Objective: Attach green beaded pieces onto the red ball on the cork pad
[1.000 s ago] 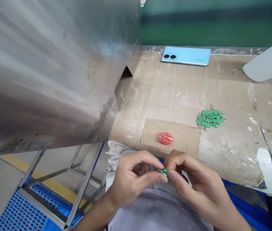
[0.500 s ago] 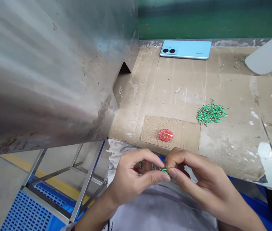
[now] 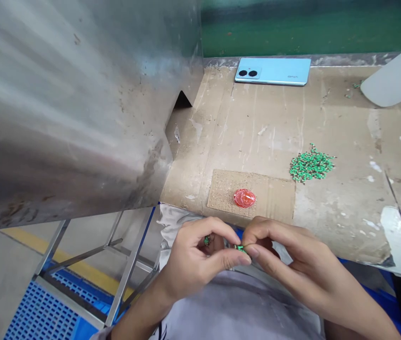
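Observation:
My left hand (image 3: pixel 195 262) is closed, its thumb and forefinger pinching a few tiny green pieces (image 3: pixel 240 248) with brownish ends. More of these bits show in the curl of its palm. Against them, my right hand (image 3: pixel 294 264) closes thumb and forefinger in a pinch; its fingertips hide exactly what they grip. Just beyond the hands, a glossy red oval object (image 3: pixel 244 198) lies on a small cardboard piece (image 3: pixel 280 198). A loose heap of the same green pieces (image 3: pixel 311 165) is on the table, to the right.
A large metal panel (image 3: pixel 80 113) fills the left side. Against the back edge of the cardboard-covered table (image 3: pixel 257 132) lies a light blue phone (image 3: pixel 274 72). A white rounded object (image 3: pixel 395 75) leans in at the right. A metal frame (image 3: pixel 129 259) stands below left.
Both hands stay together in front of my body, with only slight finger movement at the green pieces. The view has shifted very slightly.

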`<state>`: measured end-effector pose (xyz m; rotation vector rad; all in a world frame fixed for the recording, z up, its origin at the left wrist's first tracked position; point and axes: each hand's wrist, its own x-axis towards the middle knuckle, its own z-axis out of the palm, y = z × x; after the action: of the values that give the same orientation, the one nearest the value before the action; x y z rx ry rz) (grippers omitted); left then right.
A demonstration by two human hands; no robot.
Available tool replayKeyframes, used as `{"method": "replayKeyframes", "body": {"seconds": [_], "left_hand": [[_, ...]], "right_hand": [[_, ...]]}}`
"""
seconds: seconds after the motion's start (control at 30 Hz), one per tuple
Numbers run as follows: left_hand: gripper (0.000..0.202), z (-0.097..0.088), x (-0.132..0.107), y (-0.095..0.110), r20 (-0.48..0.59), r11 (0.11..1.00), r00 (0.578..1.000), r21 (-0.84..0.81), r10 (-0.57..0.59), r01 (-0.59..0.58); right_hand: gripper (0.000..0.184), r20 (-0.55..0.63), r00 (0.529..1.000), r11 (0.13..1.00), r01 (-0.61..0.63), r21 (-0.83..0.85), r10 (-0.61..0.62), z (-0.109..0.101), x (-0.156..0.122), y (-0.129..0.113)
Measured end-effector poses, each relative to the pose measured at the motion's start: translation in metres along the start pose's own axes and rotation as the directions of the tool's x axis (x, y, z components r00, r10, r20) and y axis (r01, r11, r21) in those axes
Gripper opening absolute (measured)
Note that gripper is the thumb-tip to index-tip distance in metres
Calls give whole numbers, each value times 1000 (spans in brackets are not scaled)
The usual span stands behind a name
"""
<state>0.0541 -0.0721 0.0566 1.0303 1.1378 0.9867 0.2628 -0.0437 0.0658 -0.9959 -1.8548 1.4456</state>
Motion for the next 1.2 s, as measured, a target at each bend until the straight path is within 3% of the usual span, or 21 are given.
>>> {"method": "replayKeyframes", "body": {"seconds": [0.5,0.7,0.93,1.2], "left_hand": [[16,1,0,-4,26,988,989,46,147,-148],[19,3,3,-10,27,946,947,58,319,-320],[18,5,8,-12,8,907,911,90,411,-410],[21,5,12,-13,-5,887,890,87,455,-453]], "right_hand": [[17,37,998,999,-51,19,50,2,-1,4],[21,95,994,999,-49,-13,50,-4,0,1],[13,105,994,999,27,-37,-23,-9,1,-3],[14,117,993,1000,7,0,-7,-7,2,-4]]}}
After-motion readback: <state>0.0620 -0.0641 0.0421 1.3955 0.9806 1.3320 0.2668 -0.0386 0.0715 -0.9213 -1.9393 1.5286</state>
